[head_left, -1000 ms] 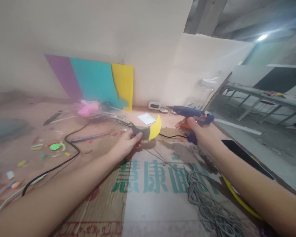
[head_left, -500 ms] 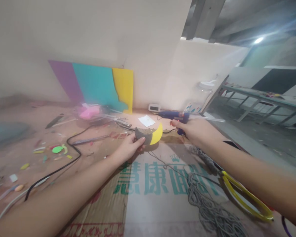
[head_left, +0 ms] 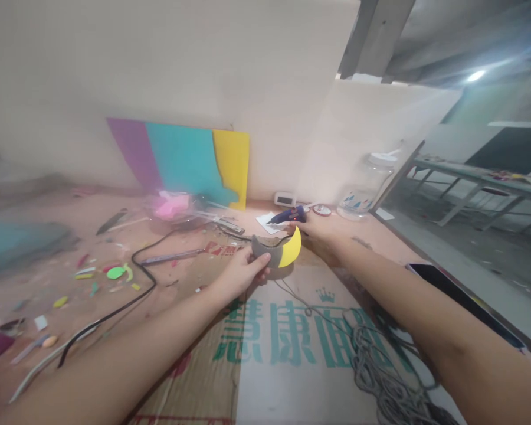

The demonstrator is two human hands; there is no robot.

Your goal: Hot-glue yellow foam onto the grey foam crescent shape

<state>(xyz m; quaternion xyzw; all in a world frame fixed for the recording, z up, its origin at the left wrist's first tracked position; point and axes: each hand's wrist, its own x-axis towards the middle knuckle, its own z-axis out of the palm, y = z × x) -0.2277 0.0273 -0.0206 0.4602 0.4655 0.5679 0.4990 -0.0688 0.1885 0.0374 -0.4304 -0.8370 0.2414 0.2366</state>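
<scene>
Pinched in my left hand [head_left: 245, 271] is a crescent-shaped piece [head_left: 291, 248], grey at the held end and bright yellow at the far tip. My right hand [head_left: 312, 230] is closed round a dark blue glue gun [head_left: 287, 217]. Its nozzle points left, over a small white paper [head_left: 265, 223] near the wall. The hand hides most of the gun's grip. Below the crescent, a thin grey cord leads to a tangled heap of grey cord [head_left: 380, 372] on a printed cardboard sheet [head_left: 283, 389].
A purple, teal and yellow board [head_left: 181, 156] leans on the wall. A small white clock-like device [head_left: 285, 199] and a clear jar [head_left: 366, 186] stand behind. A black cable [head_left: 115, 307] crosses the left side among scraps. A phone [head_left: 464, 304] lies under my right forearm.
My right hand has brought the glue gun leftward, so its nozzle now lies over the white paper. My left hand still holds the crescent. The view has shifted slightly.
</scene>
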